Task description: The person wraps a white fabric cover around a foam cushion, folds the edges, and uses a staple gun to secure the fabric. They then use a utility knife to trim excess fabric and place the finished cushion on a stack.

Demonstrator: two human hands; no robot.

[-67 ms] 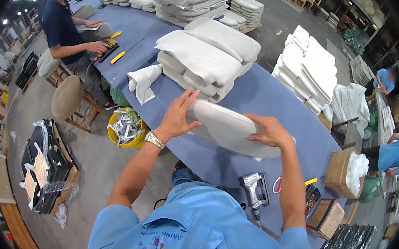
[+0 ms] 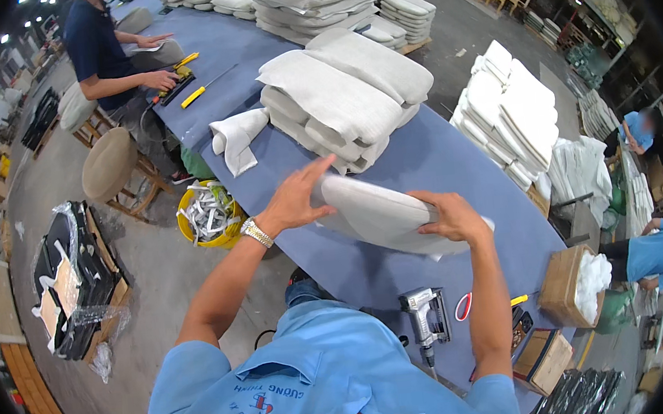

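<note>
A light grey upholstered seat cushion (image 2: 375, 211) is tilted up on its edge above the blue-covered table. My right hand (image 2: 452, 218) grips its upper right edge, thumb on the near face and fingers over the top. At the other end, my left hand (image 2: 297, 198) holds the cushion's left edge between thumb and outstretched fingers. Just beyond lies a pile of grey cushions (image 2: 349, 87), with a folded grey fabric piece (image 2: 240, 140) at its left. Nearer my body, a silver pneumatic staple gun (image 2: 425, 317) rests on the table. The cushion's underside is mostly hidden.
A co-worker (image 2: 101, 50) stands at the table's far left beside a yellow-handled screwdriver (image 2: 194, 97). A yellow bucket of scraps (image 2: 210, 214) and a round stool (image 2: 115, 167) stand left of the table. To the right are a cardboard box (image 2: 567, 285) and red-handled scissors (image 2: 463, 307).
The cushion's lower edge has risen slightly and its right end has shifted a little to the right, with my right hand moving along. My left hand has barely moved.
</note>
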